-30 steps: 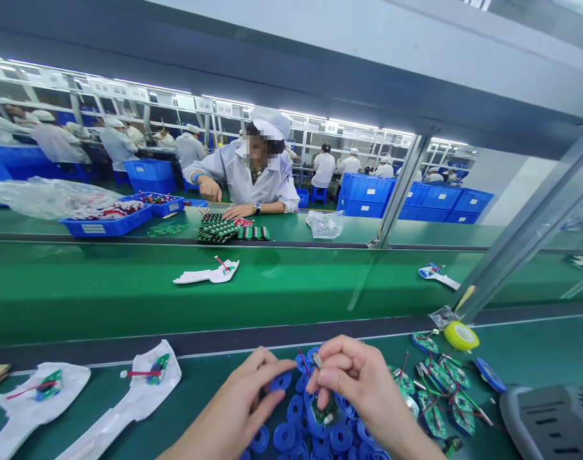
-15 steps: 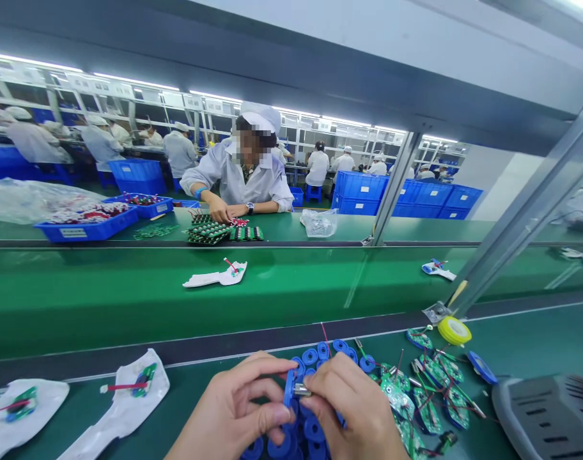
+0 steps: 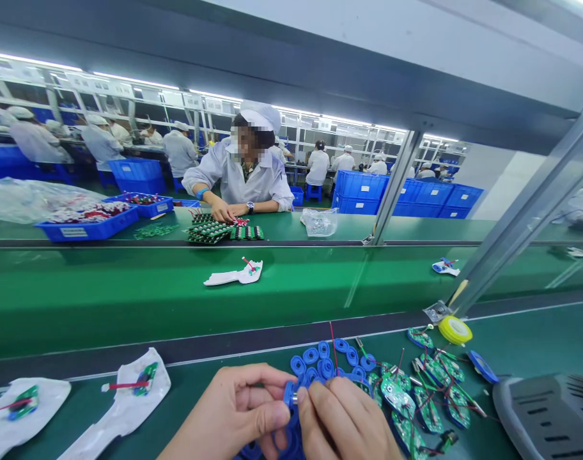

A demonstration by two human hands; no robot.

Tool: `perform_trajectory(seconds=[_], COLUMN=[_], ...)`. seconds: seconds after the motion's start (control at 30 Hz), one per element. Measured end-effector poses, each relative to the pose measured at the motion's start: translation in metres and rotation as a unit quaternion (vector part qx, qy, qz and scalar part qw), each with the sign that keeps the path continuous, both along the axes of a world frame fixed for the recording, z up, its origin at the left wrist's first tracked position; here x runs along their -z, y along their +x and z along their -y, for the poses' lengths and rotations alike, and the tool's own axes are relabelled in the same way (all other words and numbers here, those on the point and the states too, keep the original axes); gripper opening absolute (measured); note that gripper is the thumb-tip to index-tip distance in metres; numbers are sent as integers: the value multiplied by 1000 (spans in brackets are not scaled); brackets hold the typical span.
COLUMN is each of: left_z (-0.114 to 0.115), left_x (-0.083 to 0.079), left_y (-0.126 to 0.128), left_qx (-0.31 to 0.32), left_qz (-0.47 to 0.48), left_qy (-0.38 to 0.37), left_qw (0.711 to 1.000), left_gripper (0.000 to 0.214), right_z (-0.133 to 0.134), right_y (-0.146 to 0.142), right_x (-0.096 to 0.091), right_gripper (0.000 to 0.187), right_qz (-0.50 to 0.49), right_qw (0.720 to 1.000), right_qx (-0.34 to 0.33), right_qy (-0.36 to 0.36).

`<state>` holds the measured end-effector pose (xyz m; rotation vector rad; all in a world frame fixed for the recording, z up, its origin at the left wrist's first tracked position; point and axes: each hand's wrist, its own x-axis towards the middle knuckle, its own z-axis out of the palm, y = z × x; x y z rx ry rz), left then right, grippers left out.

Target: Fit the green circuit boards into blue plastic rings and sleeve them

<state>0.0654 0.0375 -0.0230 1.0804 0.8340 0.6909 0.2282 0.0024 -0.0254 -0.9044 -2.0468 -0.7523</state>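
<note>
My left hand [image 3: 238, 409] pinches a blue oval plastic ring [image 3: 287, 392] on edge between thumb and fingers. My right hand [image 3: 346, 418] grips a small silver metal cylinder [image 3: 295, 398], probably a little motor, its end against or inside the ring; I cannot tell how deep. A thin red wire [image 3: 334, 348] rises behind my right hand. Under and behind both hands lies a pile of similar blue rings [image 3: 312, 356], partly covered. To the right is a heap of green circuit boards [image 3: 397, 396] with wires and metal cylinders.
Two white plastic shells [image 3: 128, 396] with boards and red leads lie at left. Yellow tape [image 3: 455, 330] and a grey plastic object [image 3: 550, 415] stand at right. Beyond runs a green conveyor [image 3: 128, 306] carrying another white shell [image 3: 238, 275]. A metal post [image 3: 526, 211] slants at right; a co-worker [image 3: 246, 166] sits opposite.
The silver cylinder has gone closer to the blue ring, and less of it shows. My right hand has shifted slightly lower. The white shells on the conveyor have moved right.
</note>
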Motion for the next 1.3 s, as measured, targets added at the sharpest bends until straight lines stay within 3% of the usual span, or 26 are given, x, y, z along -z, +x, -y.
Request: perform_trajectory(seconds=[0.1, 0.17, 0.2, 0.27, 0.33, 0.4, 0.47, 0.53, 0.63, 0.7, 0.8, 0.97, 1.1, 1.3], left_z=[0, 2, 4, 8, 6, -5, -30, -66, -123, -152, -178, -179, -164, -167], left_x=[1, 0, -1, -3, -4, -3, -1, 5, 18, 28, 37, 39, 36, 38], left_y=[-2, -4, -5, -5, -4, -3, -3, -5, -12, -16, -19, -18, -23, -36], left_qx=[-27, -56, -61, -56, -34, 0, 16, -29, -105, -122, -108, -49, -1, -54], left_qz=[-11, -35, -53, -100, -139, -211, -319, -410, -526, -579, -625, -663, -664, -634], left_qy=[22, 76, 113, 195, 280, 352, 389, 392, 388, 377, 366, 334, 301, 331], left_qw=[999, 995, 990, 974, 949, 912, 864, 823, 750, 713, 682, 668, 685, 697], left_gripper=[30, 27, 27, 27, 27, 33, 34, 27, 34, 37, 36, 28, 26, 36], right_z=[0, -2, -3, -5, -8, -12, -16, -18, -19, -19, -20, -23, -24, -26], right_y=[-1, 0, 1, 3, 5, 6, 7, 9, 13, 15, 19, 25, 30, 28], right_x=[13, 21, 24, 27, 27, 25, 20, 13, 3, 0, 0, 0, -3, -5], right_gripper=[20, 15, 14, 12, 7, 10, 20, 26, 32, 35, 38, 36, 34, 31], right_qz=[-58, -154, -208, -317, -422, -502, -552, -573, -580, -581, -584, -591, -599, -598], right_qw=[998, 980, 956, 866, 736, 625, 579, 571, 549, 534, 533, 544, 541, 537], right_qx=[-3, -63, -96, -140, -142, -152, -169, -187, -214, -225, -227, -215, -215, -229], right_qy=[-31, -113, -184, -360, -510, -578, -576, -558, -562, -572, -569, -555, -550, -549])
